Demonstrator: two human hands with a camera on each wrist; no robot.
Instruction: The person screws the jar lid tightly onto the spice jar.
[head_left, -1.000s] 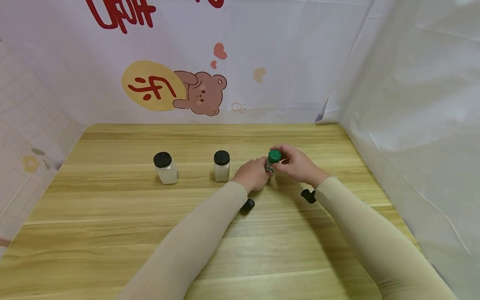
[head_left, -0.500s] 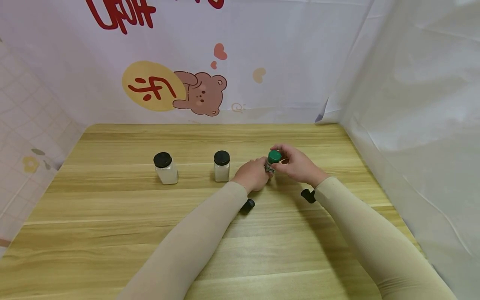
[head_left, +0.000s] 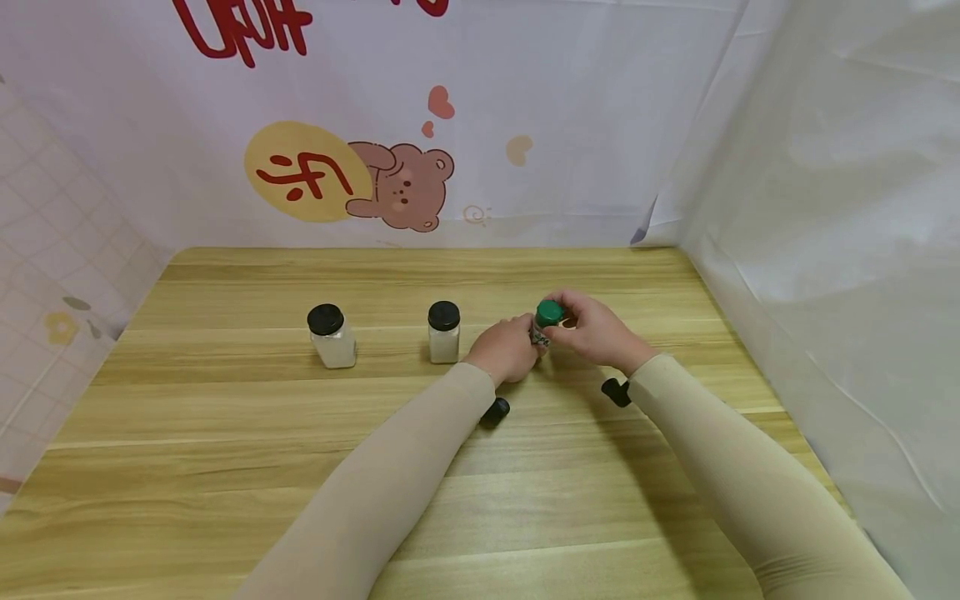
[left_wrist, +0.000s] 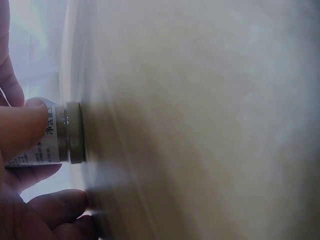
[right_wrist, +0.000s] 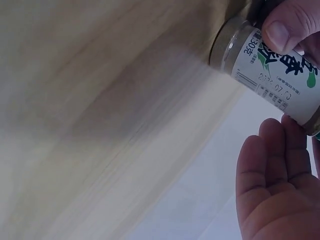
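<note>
A small spice jar (head_left: 539,336) with a green lid (head_left: 549,312) stands upright on the table, right of centre in the head view. My left hand (head_left: 507,349) grips the jar's body from the left. From the right, my right hand (head_left: 600,332) has its thumb and fingers curled round the green lid. In the left wrist view, a thumb lies across the label of the jar (left_wrist: 50,142), its glass base by the table. The right wrist view shows the jar's white printed label (right_wrist: 267,75); the lid there is mostly cut off by the frame.
Two square clear jars with black lids and pale contents, a left one (head_left: 333,343) and a middle one (head_left: 443,335), stand left of my hands. Black wrist-worn pieces (head_left: 495,412) show at both sleeves. A wooden table (head_left: 225,467) meets white sheeting at the back and right.
Both hands stay in place round the spice jar. The right fingers shift very slightly at the green lid; the black-lidded jars have not moved.
</note>
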